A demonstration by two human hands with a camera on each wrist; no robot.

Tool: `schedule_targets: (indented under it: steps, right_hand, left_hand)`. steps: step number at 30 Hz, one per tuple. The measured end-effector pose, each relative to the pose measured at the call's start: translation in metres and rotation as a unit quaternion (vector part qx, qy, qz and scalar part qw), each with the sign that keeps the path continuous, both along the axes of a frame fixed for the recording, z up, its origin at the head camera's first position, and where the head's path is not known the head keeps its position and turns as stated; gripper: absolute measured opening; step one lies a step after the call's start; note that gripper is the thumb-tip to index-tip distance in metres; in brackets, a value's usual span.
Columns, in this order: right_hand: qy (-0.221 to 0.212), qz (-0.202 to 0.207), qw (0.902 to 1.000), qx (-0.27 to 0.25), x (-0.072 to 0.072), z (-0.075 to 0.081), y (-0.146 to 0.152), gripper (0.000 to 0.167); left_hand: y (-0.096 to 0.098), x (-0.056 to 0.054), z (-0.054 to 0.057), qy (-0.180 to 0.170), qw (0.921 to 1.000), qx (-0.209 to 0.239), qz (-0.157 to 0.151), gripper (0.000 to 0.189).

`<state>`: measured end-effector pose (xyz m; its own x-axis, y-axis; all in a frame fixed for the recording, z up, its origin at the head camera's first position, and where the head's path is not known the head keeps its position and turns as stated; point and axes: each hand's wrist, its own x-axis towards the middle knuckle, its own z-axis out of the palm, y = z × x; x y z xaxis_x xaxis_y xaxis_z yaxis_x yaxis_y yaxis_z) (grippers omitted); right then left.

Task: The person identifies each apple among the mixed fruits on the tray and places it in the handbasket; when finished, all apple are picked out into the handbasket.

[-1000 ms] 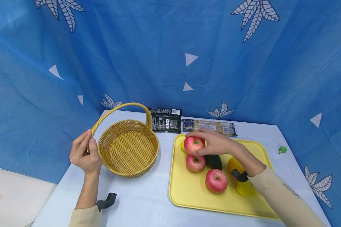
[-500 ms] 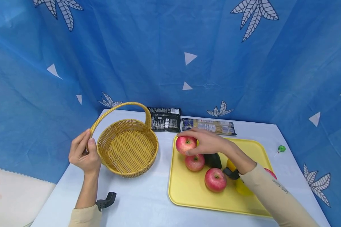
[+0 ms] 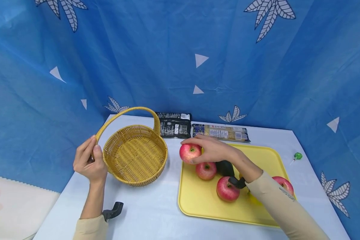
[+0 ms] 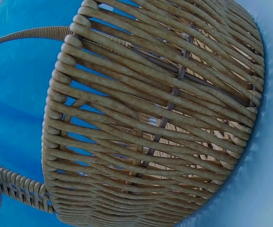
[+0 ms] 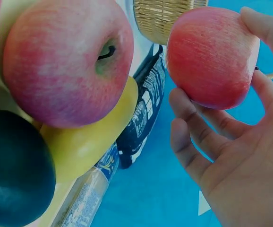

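My left hand [image 3: 91, 161] grips one end of the arched handle [image 3: 117, 116] of a yellow-brown woven basket [image 3: 135, 156]. Nothing lies inside the basket, which stands on the white table. In the left wrist view the basket's slatted side [image 4: 150, 113] fills most of the picture. With thumb and fingers my right hand [image 3: 211, 149] holds a red apple [image 3: 189, 152] over the far left corner of the yellow tray [image 3: 198, 206]. The right wrist view shows that apple [image 5: 212, 56] raised, apart from another apple [image 5: 70, 61] and a yellow fruit [image 5: 89, 137].
Several more apples, one of them [image 3: 227, 191] near the tray's middle, lie with a dark oval fruit [image 3: 225, 168]. A black packet [image 3: 174, 128] and a pasta packet [image 3: 222, 132] lie along the back. A green lollipop [image 3: 298, 156] sits right of the tray.
The right hand has carried the apple leftward, from over the tray to its left edge, toward the basket. The left hand and the basket have stayed in place.
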<state>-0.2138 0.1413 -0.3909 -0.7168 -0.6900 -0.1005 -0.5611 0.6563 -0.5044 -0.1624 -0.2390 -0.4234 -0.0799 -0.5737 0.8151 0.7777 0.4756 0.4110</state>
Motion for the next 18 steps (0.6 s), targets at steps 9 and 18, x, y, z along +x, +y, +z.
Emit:
schedule_targets:
  steps: [9,18]
  right_hand:
    - [0.000,0.008,0.9999,-0.007,-0.003,0.002,-0.010,0.068]
    - [0.004,0.022,0.9997,-0.010,-0.006,0.001,-0.024,0.067]
  left_hand:
    - [0.001,0.001,0.003,-0.009,0.9999,-0.001,0.005,0.029]
    - [0.000,0.001,0.002,-0.008,1.0000,0.000,0.003,0.028]
